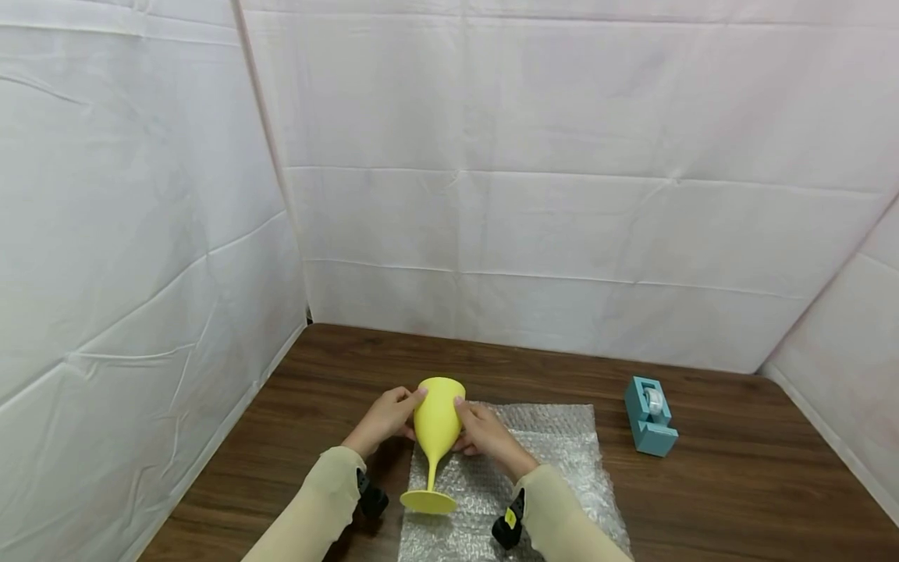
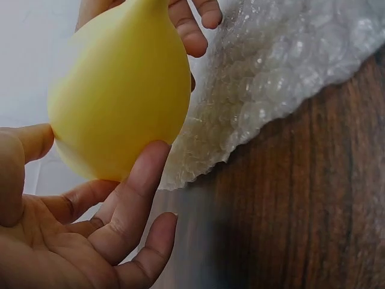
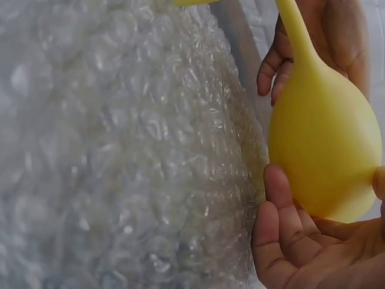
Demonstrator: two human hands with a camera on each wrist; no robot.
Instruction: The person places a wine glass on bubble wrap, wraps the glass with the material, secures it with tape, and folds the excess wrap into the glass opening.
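A yellow goblet [image 1: 437,421] with a thin stem and round foot is held between both hands over the left part of a bubble wrap sheet [image 1: 555,460]. It tilts, its rim pointing away and its foot toward the person. My left hand [image 1: 385,420] grips the bowl from the left, thumb near the rim. From the other side my right hand [image 1: 488,437] holds the bowl, its thumb on the upper right. In the left wrist view, the fingers [image 2: 141,180] curve under the goblet's bowl [image 2: 120,90]. The right wrist view shows fingertips [image 3: 278,183] against the bowl [image 3: 325,138].
A teal tape dispenser [image 1: 649,417] with a clear roll stands right of the bubble wrap on the dark wooden table [image 1: 744,460]. White cloth walls [image 1: 548,203] rise behind the table and along both sides.
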